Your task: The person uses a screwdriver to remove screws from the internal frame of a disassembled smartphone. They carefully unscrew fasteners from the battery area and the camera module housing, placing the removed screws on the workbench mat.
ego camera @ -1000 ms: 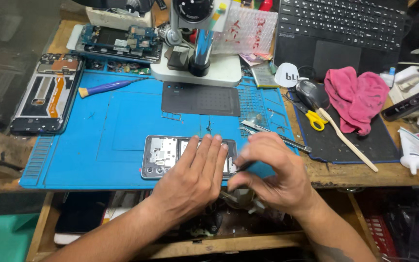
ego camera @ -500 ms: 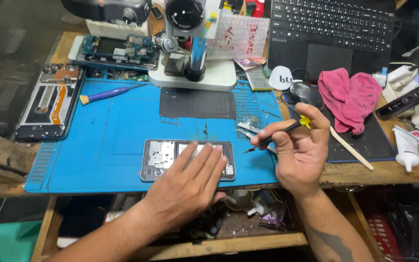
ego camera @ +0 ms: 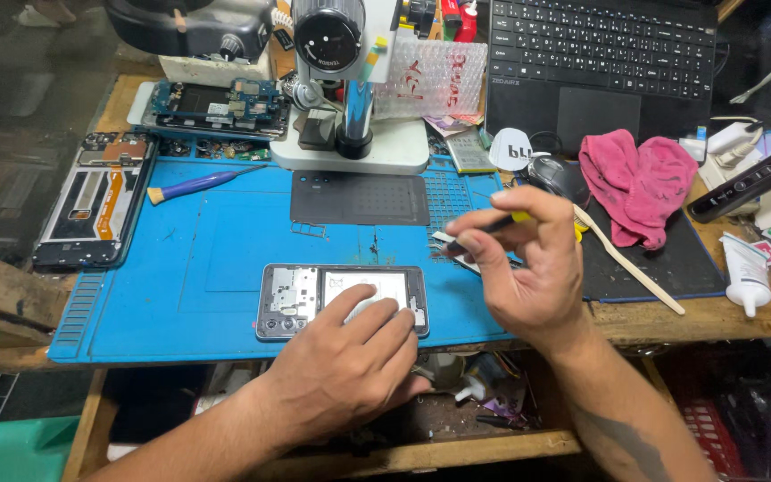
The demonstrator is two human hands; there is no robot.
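Observation:
An opened phone (ego camera: 305,299) lies face down on the blue work mat (ego camera: 207,259), its back removed and its inner plates showing. My left hand (ego camera: 350,366) rests on the phone's right half, fingers pressing a white patch. My right hand (ego camera: 528,268) is raised to the right of the phone, pinching a thin dark tool (ego camera: 484,228) whose tip points left, above a pair of metal tweezers (ego camera: 448,243) on the mat.
A microscope (ego camera: 345,80) stands at the mat's far edge. Another opened phone (ego camera: 91,201) lies left, a purple brush (ego camera: 203,185) beside it. A laptop (ego camera: 600,62), a pink cloth (ego camera: 640,183), a wooden stick (ego camera: 626,263) and a white tube (ego camera: 747,272) occupy the right.
My right hand lifted off the phone, moved right and up, and now holds the thin dark tool. My left hand stayed on the phone, sliding slightly right.

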